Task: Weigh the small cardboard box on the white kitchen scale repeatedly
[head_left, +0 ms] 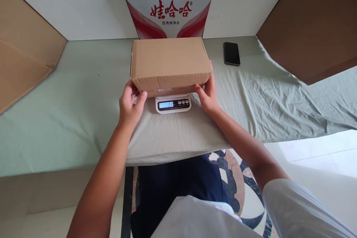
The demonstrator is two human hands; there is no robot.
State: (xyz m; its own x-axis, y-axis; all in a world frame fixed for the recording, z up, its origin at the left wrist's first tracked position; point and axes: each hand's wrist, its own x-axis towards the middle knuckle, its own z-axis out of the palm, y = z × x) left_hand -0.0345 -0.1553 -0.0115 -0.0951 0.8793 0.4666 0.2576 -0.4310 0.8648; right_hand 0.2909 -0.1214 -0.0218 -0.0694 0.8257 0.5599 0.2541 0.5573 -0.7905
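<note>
A brown cardboard box (170,57) is over a white digital kitchen scale (173,104), hiding the scale's platform. My left hand (131,100) grips the box's near left corner, thumb on the front face and fingers partly hidden behind the side. At the near right corner, my right hand (208,91) holds the box the same way, with its thumb along the lower front edge. The scale's lit display and its round buttons show in front of the box. Whether the box's full weight rests on the scale I cannot tell.
A black phone (231,53) lies to the right on the green cloth (95,108). Behind the box stands a white and red carton (170,3) with Chinese lettering. Large cardboard boxes flank the table, one at the left (25,41) and one at the right (315,26).
</note>
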